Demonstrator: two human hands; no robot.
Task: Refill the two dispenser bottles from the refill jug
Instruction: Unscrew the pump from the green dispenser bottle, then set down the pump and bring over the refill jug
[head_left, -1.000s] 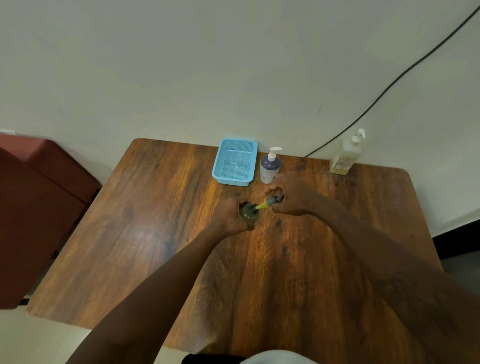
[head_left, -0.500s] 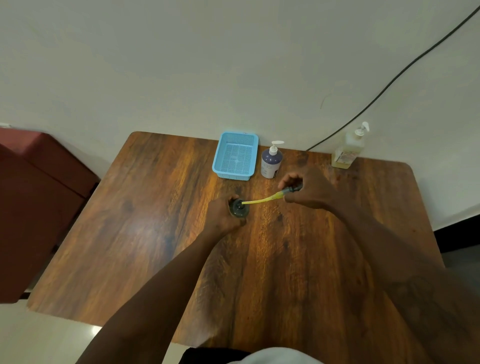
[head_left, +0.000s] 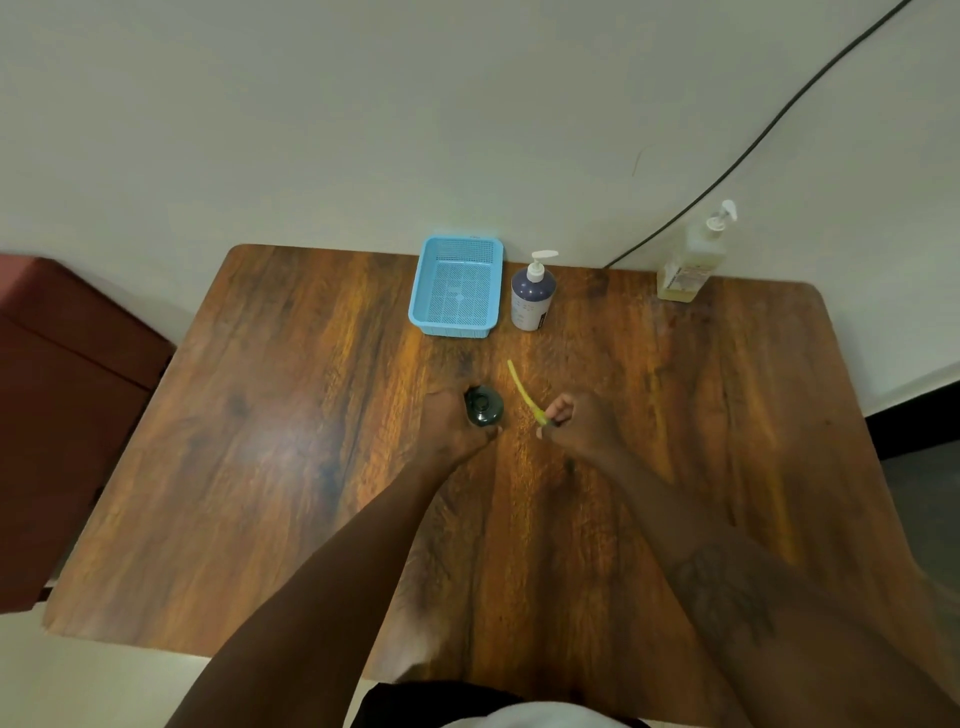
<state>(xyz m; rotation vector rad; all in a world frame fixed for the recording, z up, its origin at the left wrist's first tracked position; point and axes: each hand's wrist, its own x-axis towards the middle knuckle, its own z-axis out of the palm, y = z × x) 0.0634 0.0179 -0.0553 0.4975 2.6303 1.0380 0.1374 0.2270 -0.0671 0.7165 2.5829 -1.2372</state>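
A small dark bottle (head_left: 484, 406) stands open-necked at the middle of the wooden table (head_left: 311, 467). My left hand (head_left: 452, 426) grips its left side. My right hand (head_left: 576, 423) is closed on the dark pump head, whose yellow dip tube (head_left: 523, 391) is clear of the bottle and points away toward the back. A purple pump dispenser bottle (head_left: 531, 297) stands at the back centre. A clear pump bottle of yellowish liquid (head_left: 693, 257) stands at the back right corner.
A light blue plastic basket (head_left: 457, 286) sits beside the purple bottle on its left. A black cable (head_left: 753, 150) runs down the wall to the table's back edge. A dark red cabinet (head_left: 62, 415) stands left of the table.
My right hand has pulled the pump's yellow tube fully out of the dark bottle and swung it to the right. My left hand kept holding the bottle.
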